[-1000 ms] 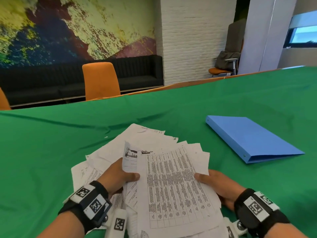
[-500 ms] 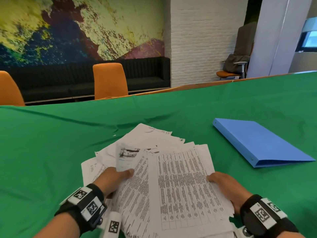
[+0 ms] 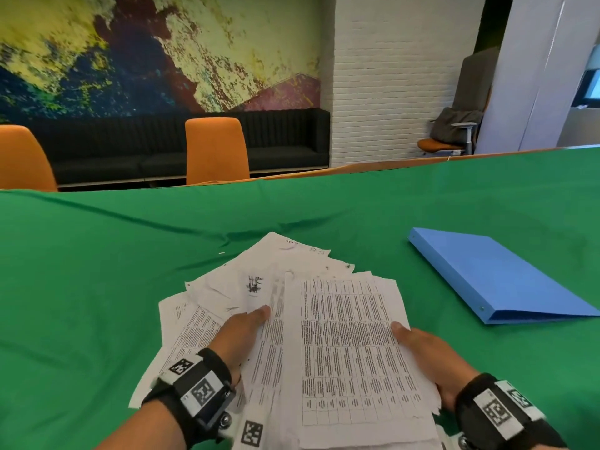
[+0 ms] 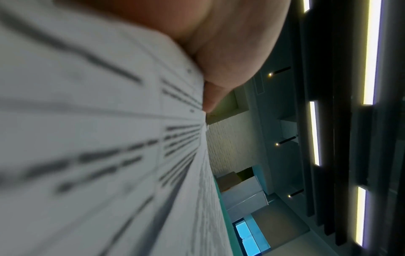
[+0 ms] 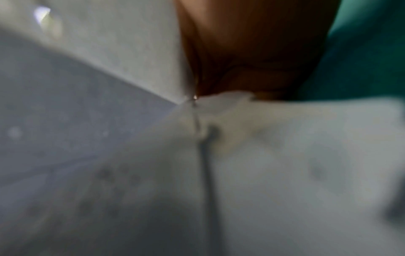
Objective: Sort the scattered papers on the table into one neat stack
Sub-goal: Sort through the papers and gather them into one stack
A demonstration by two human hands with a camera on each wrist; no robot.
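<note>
A loose fan of printed white papers lies on the green tablecloth just in front of me. My left hand holds the left part of the fan, thumb on top, fingers hidden under the sheets. My right hand grips the right edge of the top sheet, a printed table, with its thumb on top. The left wrist view shows blurred papers against my left hand. In the right wrist view, blurred papers meet my right hand.
A shut blue binder lies flat on the cloth to the right of the papers. Two orange chairs stand at the table's far edge, with a black sofa behind them.
The small sheet with a drawing, held up by my left hand a second ago, now lies flat in the fan. My left thumb has slid further up over the sheets. The right hand has kept its grip.
</note>
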